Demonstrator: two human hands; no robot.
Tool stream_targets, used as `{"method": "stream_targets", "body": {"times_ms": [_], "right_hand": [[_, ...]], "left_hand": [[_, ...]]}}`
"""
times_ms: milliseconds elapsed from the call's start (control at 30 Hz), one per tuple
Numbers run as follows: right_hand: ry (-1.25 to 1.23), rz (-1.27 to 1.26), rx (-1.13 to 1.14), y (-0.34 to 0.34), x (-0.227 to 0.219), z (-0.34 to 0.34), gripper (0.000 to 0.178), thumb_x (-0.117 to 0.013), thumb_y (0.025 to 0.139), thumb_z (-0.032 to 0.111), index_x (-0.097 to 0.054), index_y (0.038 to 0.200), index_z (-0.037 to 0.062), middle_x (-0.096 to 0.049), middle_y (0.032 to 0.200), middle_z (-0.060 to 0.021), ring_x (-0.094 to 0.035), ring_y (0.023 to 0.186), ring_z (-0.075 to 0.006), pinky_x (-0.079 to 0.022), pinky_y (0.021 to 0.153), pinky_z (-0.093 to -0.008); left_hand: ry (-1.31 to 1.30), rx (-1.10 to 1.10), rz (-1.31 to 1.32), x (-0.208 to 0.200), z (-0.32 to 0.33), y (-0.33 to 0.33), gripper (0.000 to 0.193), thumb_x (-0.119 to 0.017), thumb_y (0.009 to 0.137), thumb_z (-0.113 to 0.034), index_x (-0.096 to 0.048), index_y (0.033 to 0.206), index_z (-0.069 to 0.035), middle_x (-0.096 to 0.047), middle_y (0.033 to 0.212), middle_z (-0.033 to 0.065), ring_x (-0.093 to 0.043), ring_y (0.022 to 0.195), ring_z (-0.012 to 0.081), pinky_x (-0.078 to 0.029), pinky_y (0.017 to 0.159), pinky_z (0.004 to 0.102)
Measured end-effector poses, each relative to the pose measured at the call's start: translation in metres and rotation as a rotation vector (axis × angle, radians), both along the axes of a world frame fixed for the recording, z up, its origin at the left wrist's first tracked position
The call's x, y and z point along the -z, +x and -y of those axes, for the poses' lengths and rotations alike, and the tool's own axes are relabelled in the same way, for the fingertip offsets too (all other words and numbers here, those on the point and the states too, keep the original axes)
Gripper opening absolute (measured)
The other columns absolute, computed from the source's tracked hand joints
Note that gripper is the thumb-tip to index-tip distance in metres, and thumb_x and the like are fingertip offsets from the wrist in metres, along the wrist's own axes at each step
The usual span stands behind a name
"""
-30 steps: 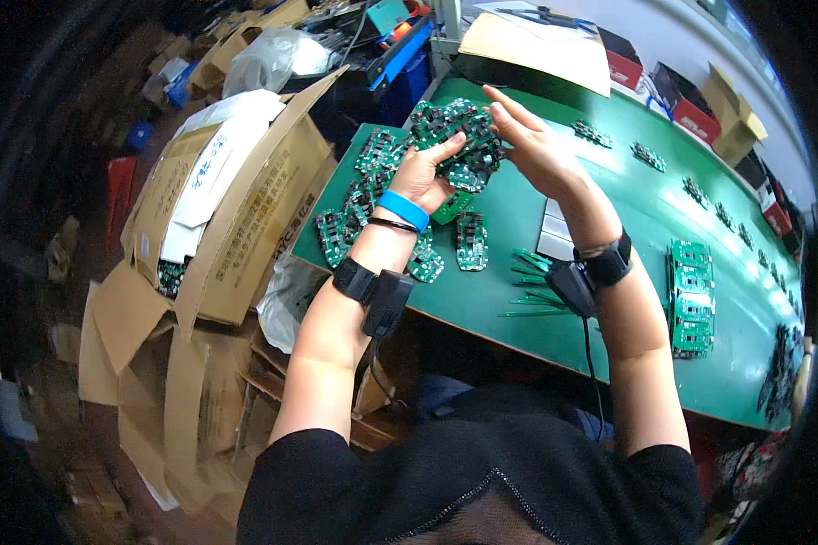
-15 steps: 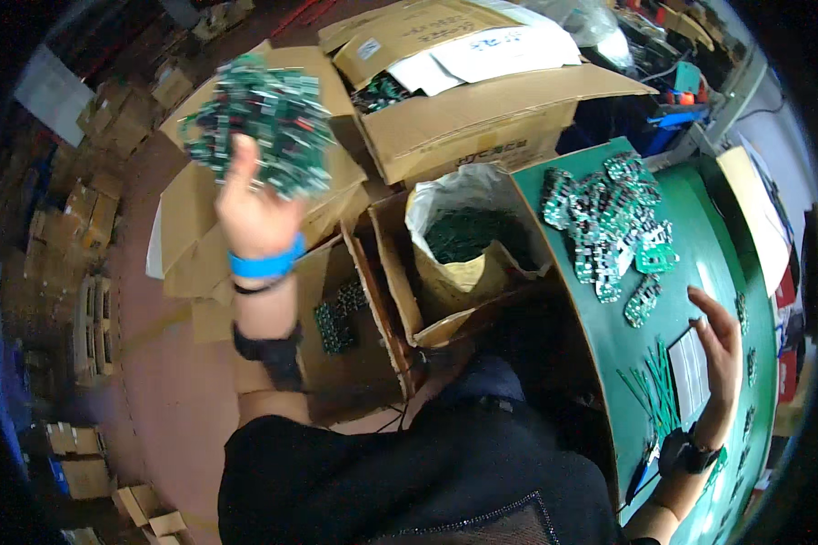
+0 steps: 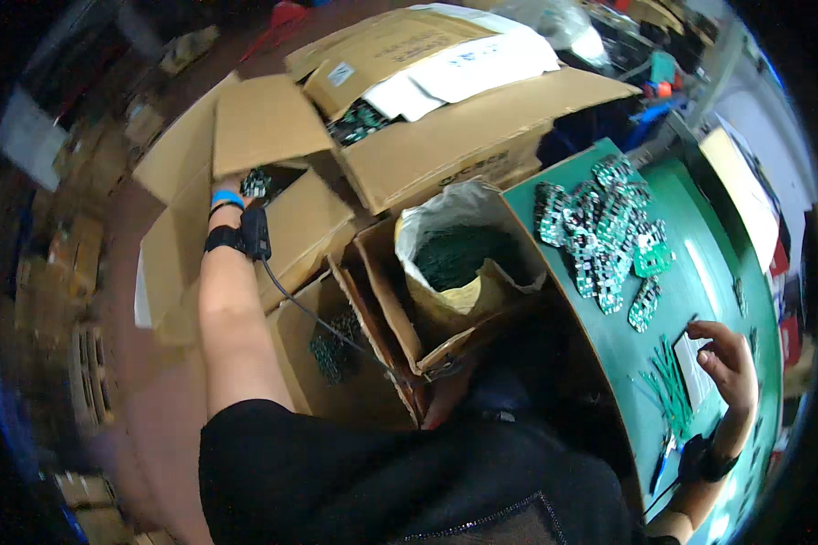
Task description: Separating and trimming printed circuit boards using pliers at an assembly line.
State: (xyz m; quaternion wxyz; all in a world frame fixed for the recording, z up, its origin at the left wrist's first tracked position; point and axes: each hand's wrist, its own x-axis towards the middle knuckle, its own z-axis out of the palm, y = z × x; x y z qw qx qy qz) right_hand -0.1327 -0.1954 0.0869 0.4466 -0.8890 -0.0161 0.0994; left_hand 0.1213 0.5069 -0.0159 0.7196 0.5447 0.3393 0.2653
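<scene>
In the upper left, the left hand is inside an open brown cardboard box, beside green circuit boards; its grip is hidden. At right, the right hand, loosely curled, thumb and fingers apart, is over the glossy green bench.

Left of the left hand, a reddish floor is seen; farther left, it is lined with dim, blurred cartons, and a slatted pallet is set nearer the body than the hand. Well to the hand's right, a green table is placed, its top streaked by reflected light. Past the table, still farther right, a grey post is backed by a pale wall. Brighter light is shown there than on the left.
</scene>
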Motion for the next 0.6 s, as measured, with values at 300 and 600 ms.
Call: {"method": "stream_targets", "body": {"times_ms": [300,600], "right_hand": [[-0.104,-0.116,0.113,-0.035,0.002,0.019,0.043,-0.066,0.080,0.029,-0.058,0.111,0.0001,-0.064,0.096,-0.0113,-0.060,0.089,-0.0191,-0.047,0.074,-0.0307],[-0.081,-0.147,0.237,-0.064,0.019,0.018,0.038,-0.064,0.081,0.019,-0.056,0.113,-0.0008,-0.064,0.097,-0.0124,-0.060,0.087,-0.0196,-0.048,0.077,-0.0318]], "left_hand": [[0.286,0.349,-0.012,0.021,0.087,-0.013,0.034,-0.068,0.074,-0.008,-0.054,0.104,-0.005,-0.059,0.102,0.0128,-0.059,0.089,0.0269,-0.050,0.076,0.0450],[0.568,0.238,0.089,0.026,0.076,0.023,0.039,-0.068,0.073,-0.009,-0.051,0.108,-0.002,-0.058,0.103,0.0159,-0.057,0.092,0.0280,-0.047,0.080,0.0419]]}}
